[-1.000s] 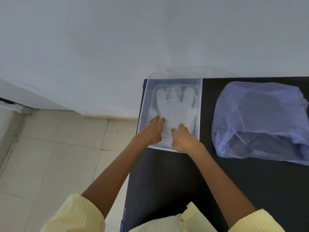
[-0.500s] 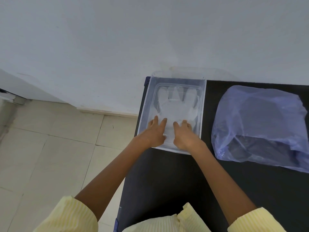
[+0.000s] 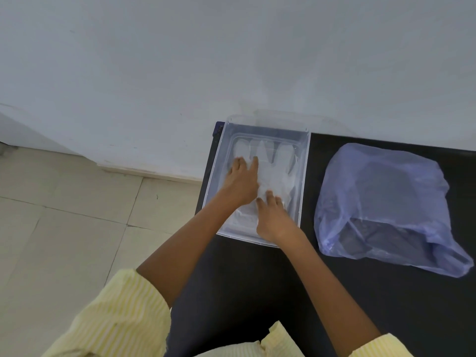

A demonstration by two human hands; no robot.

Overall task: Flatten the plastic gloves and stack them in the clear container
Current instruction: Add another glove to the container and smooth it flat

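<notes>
Pressing down open-palmed, left hand [image 3: 240,180] and right hand [image 3: 273,220] smooth a plastic glove [image 3: 280,164] inside the clear container [image 3: 305,176], far left; stacking appears under way, the blue bag [image 3: 381,202] at right possibly holding more.

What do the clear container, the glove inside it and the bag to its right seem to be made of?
Clear container: looks like rigid, glossy transparent plastic; its walls stand straight and you can see through them.
Glove: probably thin, milky plastic film; it lies limp and faintly wrinkled.
Bag: apparently thin, bluish translucent plastic film; it is crinkled and dark contents show through.
</notes>
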